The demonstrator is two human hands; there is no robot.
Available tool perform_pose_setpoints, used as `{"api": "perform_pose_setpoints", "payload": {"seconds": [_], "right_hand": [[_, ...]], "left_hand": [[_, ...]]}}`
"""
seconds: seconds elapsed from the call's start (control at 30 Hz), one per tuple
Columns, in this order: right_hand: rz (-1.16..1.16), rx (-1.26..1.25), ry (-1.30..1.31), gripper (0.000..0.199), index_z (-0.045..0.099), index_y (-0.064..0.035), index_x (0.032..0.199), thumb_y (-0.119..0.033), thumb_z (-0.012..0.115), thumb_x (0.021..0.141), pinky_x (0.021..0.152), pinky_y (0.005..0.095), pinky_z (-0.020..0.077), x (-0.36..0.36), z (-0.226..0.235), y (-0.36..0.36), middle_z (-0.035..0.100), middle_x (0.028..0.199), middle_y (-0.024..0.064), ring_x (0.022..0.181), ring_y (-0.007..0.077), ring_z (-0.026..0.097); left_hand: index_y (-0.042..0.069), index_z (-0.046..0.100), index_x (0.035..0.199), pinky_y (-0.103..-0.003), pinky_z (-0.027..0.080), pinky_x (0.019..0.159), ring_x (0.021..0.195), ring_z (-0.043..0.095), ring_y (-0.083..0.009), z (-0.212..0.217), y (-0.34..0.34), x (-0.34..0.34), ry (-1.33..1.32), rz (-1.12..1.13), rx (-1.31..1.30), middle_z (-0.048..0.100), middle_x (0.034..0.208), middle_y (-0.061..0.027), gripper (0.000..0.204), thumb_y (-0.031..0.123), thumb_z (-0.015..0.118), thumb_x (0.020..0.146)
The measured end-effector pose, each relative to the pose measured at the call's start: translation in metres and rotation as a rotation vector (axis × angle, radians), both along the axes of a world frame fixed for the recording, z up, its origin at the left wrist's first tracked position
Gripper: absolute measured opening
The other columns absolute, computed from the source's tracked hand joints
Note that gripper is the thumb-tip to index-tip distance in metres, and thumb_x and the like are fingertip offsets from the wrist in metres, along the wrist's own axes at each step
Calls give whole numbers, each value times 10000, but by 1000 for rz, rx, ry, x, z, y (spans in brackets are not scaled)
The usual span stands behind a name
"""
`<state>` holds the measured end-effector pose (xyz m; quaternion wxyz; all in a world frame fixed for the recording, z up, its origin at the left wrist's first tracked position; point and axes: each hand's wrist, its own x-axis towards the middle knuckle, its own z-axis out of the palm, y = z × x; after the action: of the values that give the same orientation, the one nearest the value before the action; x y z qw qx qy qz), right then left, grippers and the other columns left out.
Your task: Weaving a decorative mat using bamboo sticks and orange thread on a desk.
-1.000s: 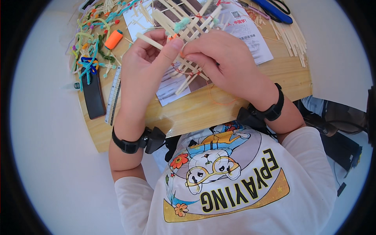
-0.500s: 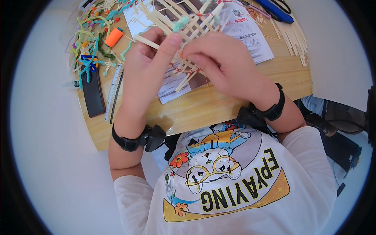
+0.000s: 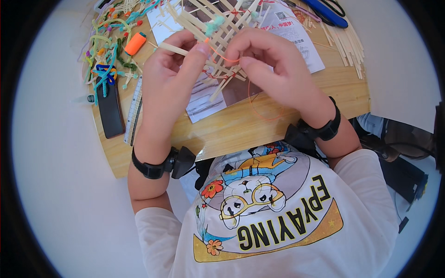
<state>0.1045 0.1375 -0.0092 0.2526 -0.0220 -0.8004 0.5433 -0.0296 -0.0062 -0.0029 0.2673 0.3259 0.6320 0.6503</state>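
A lattice of pale flat wooden strips (image 3: pixel 224 42), crossed and tied with red thread, is raised over the table's far part. Two tufts of mint-green fuzzy stem (image 3: pixel 215 25) sit on it. My left hand (image 3: pixel 174 69) is closed on the lattice's left side, its thumb pressing the strips where an orange thread (image 3: pixel 218 52) begins. That thread runs taut to my right hand (image 3: pixel 266 60), whose thumb and forefinger pinch it. From there its loose end loops down to the tabletop.
On the left lie tangled coloured fuzzy stems (image 3: pixel 109 46), an orange bottle-shaped thing (image 3: pixel 135 43), a dark phone (image 3: pixel 110 111) and a clear ruler (image 3: pixel 133 111). Printed paper (image 3: pixel 301 51) lies beneath the lattice. Loose strips (image 3: pixel 345 46) and blue-handled scissors (image 3: pixel 327 11) lie at the far right.
My right hand has drawn slightly right and away from my left thumb, pulling the orange thread into a visible straight line. The lattice has shifted a little; my left hand keeps its hold.
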Motion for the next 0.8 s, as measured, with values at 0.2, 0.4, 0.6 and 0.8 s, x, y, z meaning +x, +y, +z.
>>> {"api": "perform_pose_setpoints", "payload": {"seconds": [0.2, 0.4, 0.6, 0.8], "right_hand": [[208, -593, -332, 186, 588, -34, 1070, -160, 572, 935, 511, 176, 431, 4, 23, 8, 692, 919, 62, 569, 40, 512], [264, -771, -241, 255, 566, -38, 1139, -190, 602, 938, 539, 193, 444, 2, 14, 0, 682, 865, 45, 571, 45, 529], [70, -612, -255, 179, 636, -49, 1007, -182, 676, 894, 465, 184, 320, -1, 11, -2, 549, 638, -65, 528, 9, 466], [-171, -306, -31, 108, 692, -63, 933, -123, 707, 844, 478, 206, 311, 0, 6, -9, 481, 588, -58, 533, 22, 391]], "left_hand": [[-46, 615, 1001, -226, 453, 739, 833, 536, -86, 5, -2, 3, 180, 49, -40, 593, 907, -37, 225, 135, 670, 880], [-38, 617, 991, -230, 450, 760, 829, 539, -99, 6, 0, 8, 251, 65, -28, 581, 879, -37, 212, 145, 665, 895], [-39, 614, 1097, -260, 490, 799, 894, 594, -122, 2, -1, 9, 159, -16, 50, 627, 960, -68, 325, 144, 736, 858], [-58, 594, 1161, -271, 523, 795, 898, 634, -136, 0, 1, 12, 64, -39, 82, 650, 1022, -91, 379, 112, 737, 854]]}}
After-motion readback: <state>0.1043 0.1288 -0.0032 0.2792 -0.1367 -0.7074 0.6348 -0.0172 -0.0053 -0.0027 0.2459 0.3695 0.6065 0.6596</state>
